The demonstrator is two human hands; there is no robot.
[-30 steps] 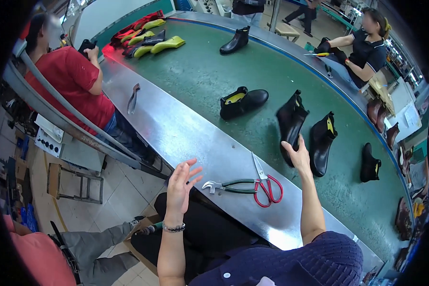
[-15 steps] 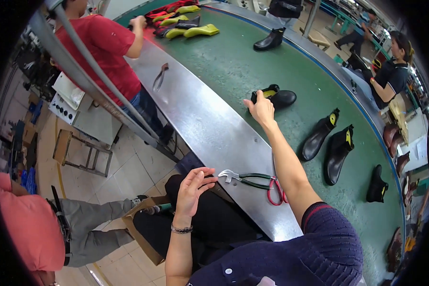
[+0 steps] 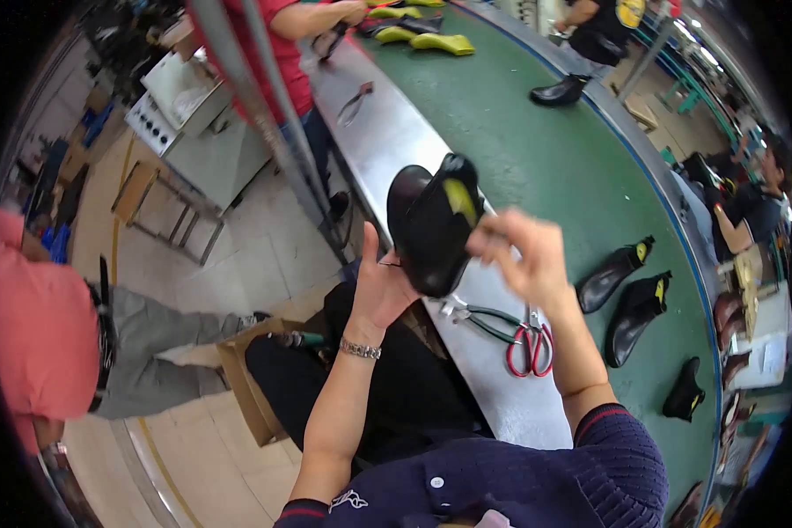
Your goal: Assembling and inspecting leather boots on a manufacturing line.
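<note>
A black ankle boot (image 3: 427, 238), with yellow-green showing in its opening, is up in front of me over the metal edge strip. My left hand (image 3: 385, 289) supports it from the left and below, thumb raised and fingers partly hidden behind the boot. Close against the boot's right side is my right hand (image 3: 528, 260), its fingers bent and smeared by motion, so its grip is unclear. Beneath the boot, green-handled pincers (image 3: 493, 324) lie on the metal strip. Red-handled scissors (image 3: 530, 348) lie beside them, under my right forearm.
More black boots (image 3: 635, 321) stand on the green table (image 3: 537, 167) to the right. Another pair of pincers (image 3: 355, 103) lies farther up the strip. A metal post (image 3: 268, 114) rises at left. People work nearby; a cardboard box (image 3: 251, 387) is on the floor.
My right hand has come back from the table toward me, and the boot it was reaching at is now before me. My left hand has moved up and right to the boot. The view has shifted.
</note>
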